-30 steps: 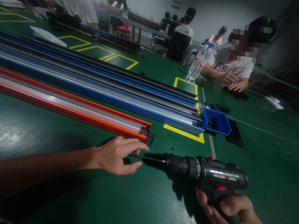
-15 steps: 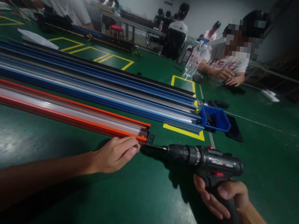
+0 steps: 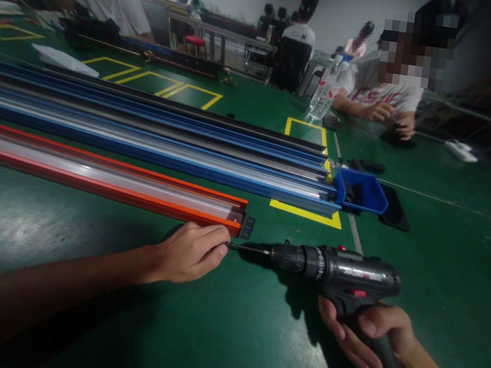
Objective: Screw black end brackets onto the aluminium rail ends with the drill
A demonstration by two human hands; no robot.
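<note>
My right hand point(image 3: 365, 338) is wrapped round the grip of a black cordless drill point(image 3: 343, 269), which lies level and points left. From its chuck runs a long thin driver bit point(image 3: 250, 249) whose tip meets the fingers of my left hand point(image 3: 198, 253). Those fingers are pinched on a small black screw point(image 3: 227, 244), mostly hidden by them. Just behind my left hand is the right end of an orange-red channel profile point(image 3: 136, 191) with a pale inner strip. A black slotted end cap point(image 3: 247, 227) sits at that end.
Several blue and black profiles point(image 3: 186, 152) lie behind the orange-red one. A blue parts bin point(image 3: 364, 192) stands at their right ends, beside a flat black object point(image 3: 396, 210). Farther back are clear bottles point(image 3: 325, 92) and a co-worker's hands point(image 3: 394, 119).
The bit tip now meets my left fingertips, where the small black screw showed between the fingers before. The drill is slightly lower. The view has shifted a little.
</note>
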